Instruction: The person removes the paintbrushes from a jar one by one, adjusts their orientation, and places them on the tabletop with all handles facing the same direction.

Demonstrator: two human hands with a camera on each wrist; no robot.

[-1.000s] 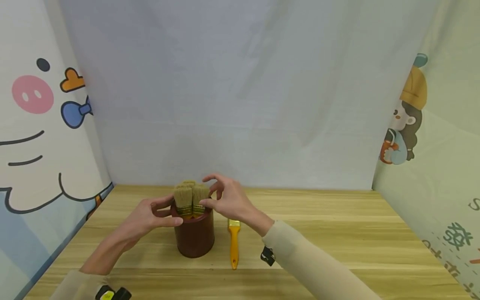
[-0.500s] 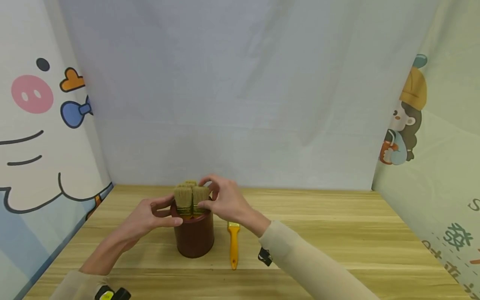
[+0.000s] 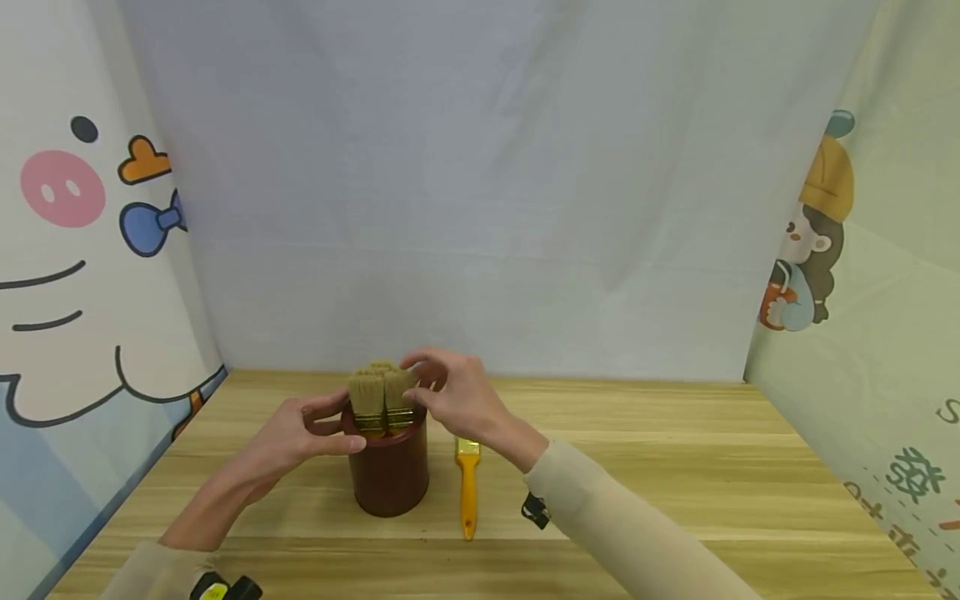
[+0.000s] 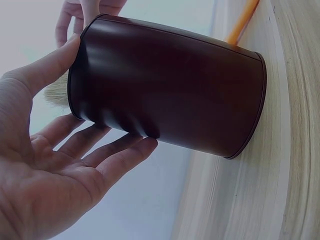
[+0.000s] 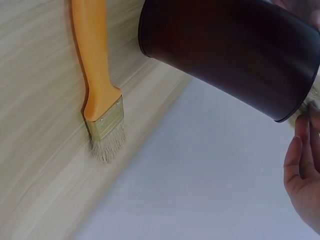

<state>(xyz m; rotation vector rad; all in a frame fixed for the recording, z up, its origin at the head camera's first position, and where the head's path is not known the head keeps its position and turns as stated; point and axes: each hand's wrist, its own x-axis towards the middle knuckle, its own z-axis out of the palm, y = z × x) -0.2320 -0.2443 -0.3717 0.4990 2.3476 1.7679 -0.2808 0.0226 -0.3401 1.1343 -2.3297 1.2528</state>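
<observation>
Lower left: brushes (image 3: 367, 398) upright in cup (image 3: 389, 477); right hand (image 3: 463, 402), nearer, pinches their right side; left hand (image 3: 291, 433) grips cup.

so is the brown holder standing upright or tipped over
Upright: in the head view, the brown holder stands base-down on the table, with brush bristles rising out of it.

At lower centre, the brown holder (image 3: 390, 479) looks smooth and softly glossy; the loose brush (image 3: 468, 487) has a smooth, plastic-looking handle (image 5: 93, 55) (its bristles (image 5: 108, 145) rough and matt). The worktop (image 3: 675, 500) looks wood-grained; the backdrop (image 3: 480, 183), upper centre, matt cloth.
</observation>
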